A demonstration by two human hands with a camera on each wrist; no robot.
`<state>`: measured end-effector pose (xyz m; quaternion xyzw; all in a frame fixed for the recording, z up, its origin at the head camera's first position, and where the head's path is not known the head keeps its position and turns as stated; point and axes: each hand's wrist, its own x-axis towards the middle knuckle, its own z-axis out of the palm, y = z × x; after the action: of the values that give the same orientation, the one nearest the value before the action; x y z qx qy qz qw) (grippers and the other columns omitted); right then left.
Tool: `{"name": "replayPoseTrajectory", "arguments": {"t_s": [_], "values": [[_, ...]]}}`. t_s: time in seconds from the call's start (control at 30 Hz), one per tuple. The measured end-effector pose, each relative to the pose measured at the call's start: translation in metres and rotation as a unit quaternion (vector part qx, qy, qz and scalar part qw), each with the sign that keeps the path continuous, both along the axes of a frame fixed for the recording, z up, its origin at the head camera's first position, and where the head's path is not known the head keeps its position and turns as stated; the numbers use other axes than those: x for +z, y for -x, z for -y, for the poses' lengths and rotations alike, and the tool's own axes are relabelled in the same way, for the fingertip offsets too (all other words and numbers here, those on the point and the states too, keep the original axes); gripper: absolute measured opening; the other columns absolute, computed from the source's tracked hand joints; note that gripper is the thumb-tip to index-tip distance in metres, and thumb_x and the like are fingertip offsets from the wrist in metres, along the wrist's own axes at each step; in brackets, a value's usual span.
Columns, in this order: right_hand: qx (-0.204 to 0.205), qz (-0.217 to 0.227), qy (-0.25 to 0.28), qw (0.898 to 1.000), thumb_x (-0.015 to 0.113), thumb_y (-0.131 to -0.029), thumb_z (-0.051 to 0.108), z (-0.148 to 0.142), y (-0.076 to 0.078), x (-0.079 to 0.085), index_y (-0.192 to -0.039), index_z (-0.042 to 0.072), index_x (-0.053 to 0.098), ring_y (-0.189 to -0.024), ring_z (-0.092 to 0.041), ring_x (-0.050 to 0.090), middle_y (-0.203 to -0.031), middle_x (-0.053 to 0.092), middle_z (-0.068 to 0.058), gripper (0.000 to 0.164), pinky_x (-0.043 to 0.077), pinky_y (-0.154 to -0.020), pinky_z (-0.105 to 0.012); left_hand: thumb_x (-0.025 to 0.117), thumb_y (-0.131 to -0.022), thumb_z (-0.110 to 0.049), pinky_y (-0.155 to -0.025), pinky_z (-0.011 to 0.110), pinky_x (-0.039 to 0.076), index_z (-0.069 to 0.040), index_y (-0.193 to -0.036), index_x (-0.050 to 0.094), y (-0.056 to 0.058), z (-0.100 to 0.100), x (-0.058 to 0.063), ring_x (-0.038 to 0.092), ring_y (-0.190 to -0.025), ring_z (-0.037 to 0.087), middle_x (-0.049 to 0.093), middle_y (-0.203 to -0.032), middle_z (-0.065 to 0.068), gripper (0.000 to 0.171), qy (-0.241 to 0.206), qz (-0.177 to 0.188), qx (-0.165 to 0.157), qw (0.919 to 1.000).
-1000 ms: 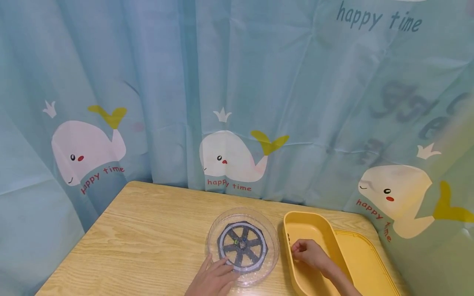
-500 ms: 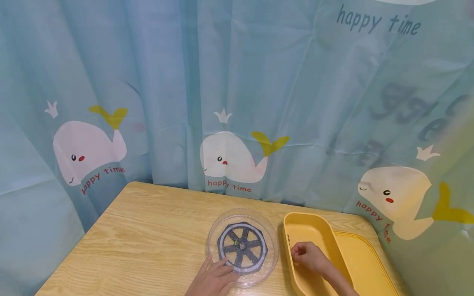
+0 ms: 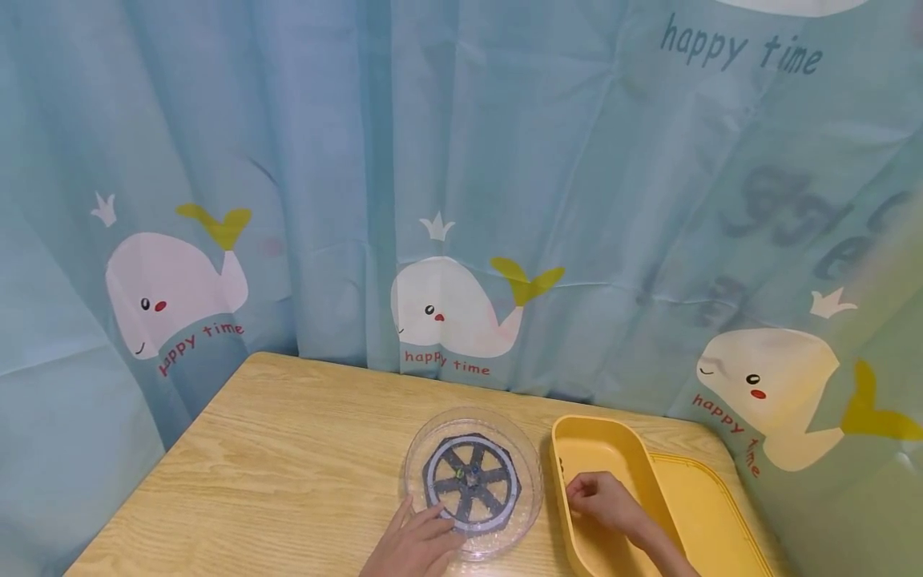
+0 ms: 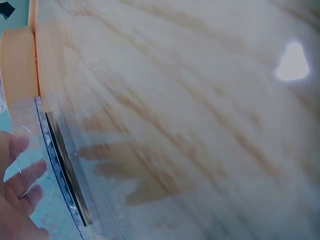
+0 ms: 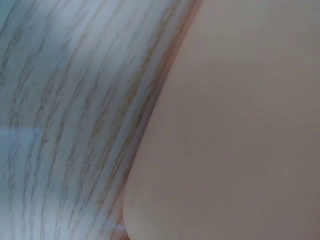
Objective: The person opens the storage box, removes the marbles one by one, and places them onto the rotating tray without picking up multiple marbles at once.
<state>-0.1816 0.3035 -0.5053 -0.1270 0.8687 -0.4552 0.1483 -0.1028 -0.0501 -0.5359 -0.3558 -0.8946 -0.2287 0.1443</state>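
Note:
My left hand (image 3: 414, 545) lies with spread, relaxed fingers at the near left rim of a clear round dish (image 3: 532, 513). Inside the dish is a dark wheel-like piece (image 3: 472, 439) with spokes and a pale ring; tiny coloured bits show near its hub. The left wrist view catches the fingers (image 4: 31, 172) beside the dish's clear side (image 4: 60, 170). My right hand (image 3: 602, 501) reaches into a yellow box (image 3: 609, 429), fingers bent against its left inner wall. Whatever its fingertips may hold is hidden. Small dark bits (image 3: 562, 465) show just beyond them.
A flat yellow lid or tray (image 3: 710, 505) lies to the right of the box. Wood-grain table (image 3: 274, 465) extends left of the dish. A blue curtain (image 3: 324, 160) with printed whales hangs along the table's back edge.
Both hands, the dish and the box keep nearly the same places. My right hand has barely shifted along the box's left wall; the camera view drifts slightly.

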Motion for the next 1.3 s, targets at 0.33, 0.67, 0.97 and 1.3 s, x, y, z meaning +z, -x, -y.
{"name": "replayPoseTrajectory", "arguments": {"t_s": [0.33,0.67,0.97,1.3], "values": [[-0.045,0.056,0.069,0.995,0.062,-0.092,-0.003,-0.005,0.006,0.014,-0.099,-0.016,0.068,-0.075,-0.020,0.066,-0.086,0.071,-0.012,0.016,0.058,-0.066,-0.032,0.049,-0.105,-0.024,-0.091,0.071,0.040,-0.025,-0.111,0.074,0.000,0.000,0.000,0.061,-0.117,0.027,0.071,-0.114,-0.004,0.025,0.001,0.006,0.004,1.0000],[-0.097,0.070,0.131,0.984,0.059,-0.097,0.001,-0.005,0.011,0.045,-0.116,-0.022,0.058,-0.100,-0.035,0.068,-0.107,0.068,-0.023,0.030,0.056,-0.086,-0.041,0.049,-0.105,-0.024,-0.090,0.072,0.040,-0.025,-0.112,0.074,0.001,0.000,0.000,0.061,-0.118,0.027,0.071,-0.115,-0.005,0.025,0.000,0.011,0.000,0.9999],[-0.075,0.040,0.137,0.987,0.064,-0.093,0.000,0.018,0.007,0.055,-0.113,-0.019,0.061,-0.097,-0.032,0.068,-0.103,0.069,-0.022,0.028,0.057,-0.084,-0.036,0.049,-0.105,-0.024,-0.091,0.071,0.040,-0.025,-0.110,0.074,0.000,-0.001,-0.001,0.062,-0.117,0.027,0.071,-0.113,-0.005,0.025,-0.001,0.010,0.006,0.9999],[-0.072,0.016,0.118,0.990,0.067,-0.092,0.002,0.056,0.003,0.054,-0.108,-0.014,0.065,-0.092,-0.027,0.068,-0.100,0.070,-0.018,0.023,0.057,-0.080,-0.034,0.048,-0.106,-0.026,-0.091,0.070,0.041,-0.026,-0.112,0.073,-0.001,-0.001,0.000,0.061,-0.118,0.026,0.070,-0.114,-0.005,0.026,0.012,0.012,0.013,0.9998]]}}
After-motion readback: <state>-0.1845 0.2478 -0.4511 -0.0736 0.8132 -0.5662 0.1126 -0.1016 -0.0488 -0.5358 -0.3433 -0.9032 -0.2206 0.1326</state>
